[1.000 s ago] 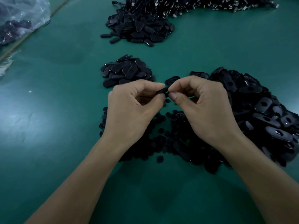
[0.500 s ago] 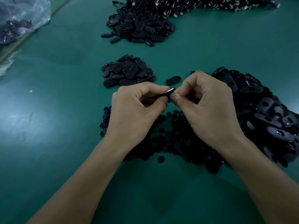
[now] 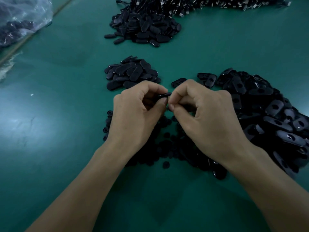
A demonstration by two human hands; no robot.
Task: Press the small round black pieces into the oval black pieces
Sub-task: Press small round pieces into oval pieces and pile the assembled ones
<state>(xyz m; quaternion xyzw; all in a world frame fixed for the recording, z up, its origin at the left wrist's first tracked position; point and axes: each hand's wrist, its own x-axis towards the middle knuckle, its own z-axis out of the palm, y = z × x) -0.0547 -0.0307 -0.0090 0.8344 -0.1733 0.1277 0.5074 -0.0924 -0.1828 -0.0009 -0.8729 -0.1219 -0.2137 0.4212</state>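
Observation:
My left hand (image 3: pixel 138 113) and my right hand (image 3: pixel 205 118) meet above the green table, fingers curled. Between their fingertips they pinch one oval black piece (image 3: pixel 163 96), seen edge-on; whether a round piece sits in it is hidden. Beneath the hands lies a scatter of small round black pieces (image 3: pixel 167 144). A big heap of oval black pieces with holes (image 3: pixel 267 114) spreads to the right. A smaller pile of oval pieces (image 3: pixel 132 74) lies just beyond my left hand.
A larger pile of oval pieces (image 3: pixel 147 30) lies further back, with a mass of black cords with metal tips (image 3: pixel 200 4) behind it. A clear plastic bag (image 3: pixel 21 19) of dark parts sits at the far left. One loose oval (image 3: pixel 178 82) lies past my fingertips.
Both hands have shifted slightly away from me and a little left, still pinching the oval piece; the right hand's fingers have curled tighter against it.

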